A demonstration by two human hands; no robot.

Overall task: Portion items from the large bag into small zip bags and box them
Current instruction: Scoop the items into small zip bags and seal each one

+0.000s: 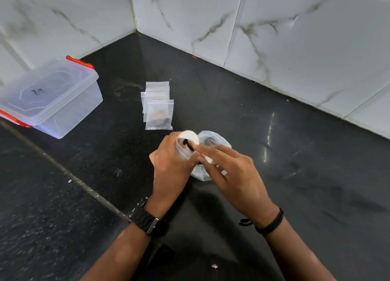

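The left hand (171,162) grips 1 open small zip bag (185,145); the right hand (230,171) pinches 1 dark item (188,144) at its mouth. Beneath them lies 1 large bag (213,141). Beyond, perhaps 4 stacked zip bags (158,105); far left, 1 lidded box (48,95).

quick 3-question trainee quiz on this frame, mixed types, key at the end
1. True or false: the lid is on the plastic box.
2. Which hand holds the small zip bag open? A) left hand B) right hand
3. Fill in: the pile of zip bags lies between the box and the ____ behind the hands.

Key: 1 true. 2 A. 3 large bag.
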